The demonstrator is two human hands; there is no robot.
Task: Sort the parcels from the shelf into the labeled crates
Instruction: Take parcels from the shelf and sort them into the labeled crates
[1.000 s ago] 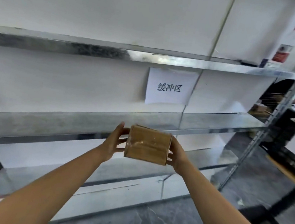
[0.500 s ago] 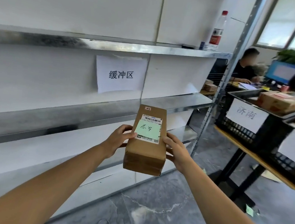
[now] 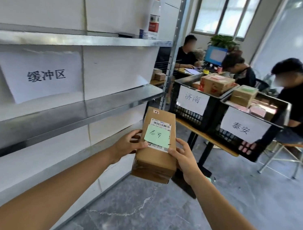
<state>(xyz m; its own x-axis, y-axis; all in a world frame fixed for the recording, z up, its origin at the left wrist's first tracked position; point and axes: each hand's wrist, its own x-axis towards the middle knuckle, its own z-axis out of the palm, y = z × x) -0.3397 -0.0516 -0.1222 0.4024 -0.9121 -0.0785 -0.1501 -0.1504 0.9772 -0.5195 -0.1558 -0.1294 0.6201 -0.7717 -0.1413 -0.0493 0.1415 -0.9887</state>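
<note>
I hold a brown cardboard parcel upright in front of me, label side up, with a barcode sticker and a green note handwritten 泰安. My left hand grips its left edge and my right hand grips its right edge. To the right, two black crates stand on a low wooden table: the nearer crate carries a paper sign 泰安, the farther crate a sign 济南. Both hold several parcels. The metal shelf on my left has a paper sign 缓冲区 behind it and shows no parcels.
A water bottle stands on the upper shelf. The shelf's steel upright rises between shelf and crates. Three people sit behind the crates at a desk with a monitor. A metal stool stands to the right. The floor is grey stone.
My view has swung right from the shelf toward the crates. The parcel was turned label-up in both hands and stays held; the crates are now nearer and fully in view.
</note>
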